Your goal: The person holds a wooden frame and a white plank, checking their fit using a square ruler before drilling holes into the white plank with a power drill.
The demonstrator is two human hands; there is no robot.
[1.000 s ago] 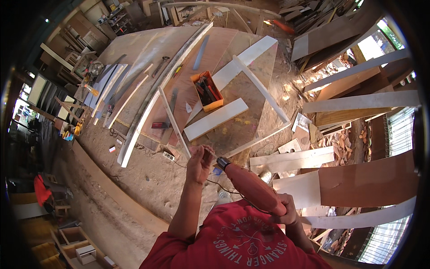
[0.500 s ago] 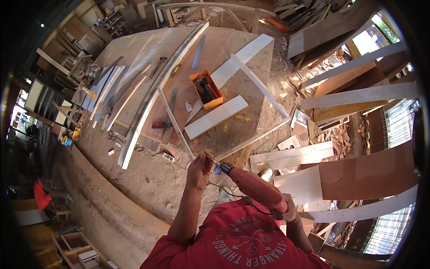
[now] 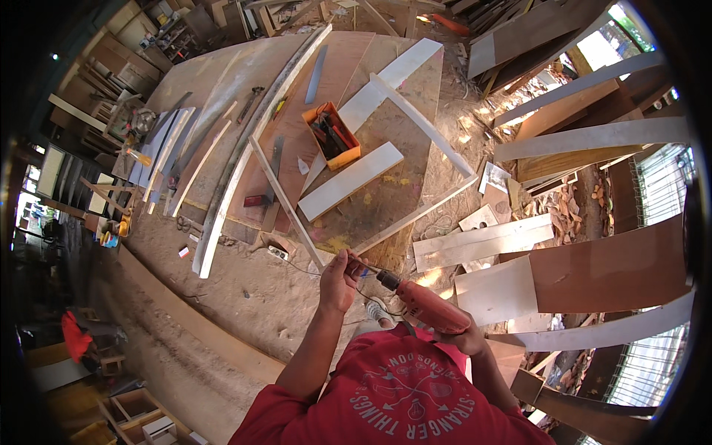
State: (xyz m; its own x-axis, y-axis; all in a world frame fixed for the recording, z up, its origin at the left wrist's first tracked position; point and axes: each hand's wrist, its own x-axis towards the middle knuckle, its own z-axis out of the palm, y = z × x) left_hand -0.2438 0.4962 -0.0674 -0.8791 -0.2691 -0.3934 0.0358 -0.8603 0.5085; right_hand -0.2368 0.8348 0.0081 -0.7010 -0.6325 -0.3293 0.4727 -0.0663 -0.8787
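Observation:
My left hand (image 3: 340, 282) is closed at the tip of the drill bit, beside the near corner of a pale wooden frame (image 3: 289, 208); whatever is between its fingers is too small to make out. My right hand (image 3: 467, 337) grips a red corded power drill (image 3: 430, 304), its chuck pointing up and left toward the left hand. The frame lies on a large stained board (image 3: 371, 211) with an orange tool box (image 3: 345, 152) and a white plank (image 3: 348, 179) inside it.
Long strips (image 3: 222, 222) and tools lie left of the frame. A power strip (image 3: 278, 252) sits on the dirt floor (image 3: 208, 311). Plywood sheets and boards (image 3: 593, 271) crowd the right side. At the far left, a person in red (image 3: 78, 334) is by wooden furniture pieces.
The drill has dropped a little away from me and looks smaller, its chuck slightly lower and right. My left hand has moved slightly rightward with it, still closed. The view has shifted somewhat.

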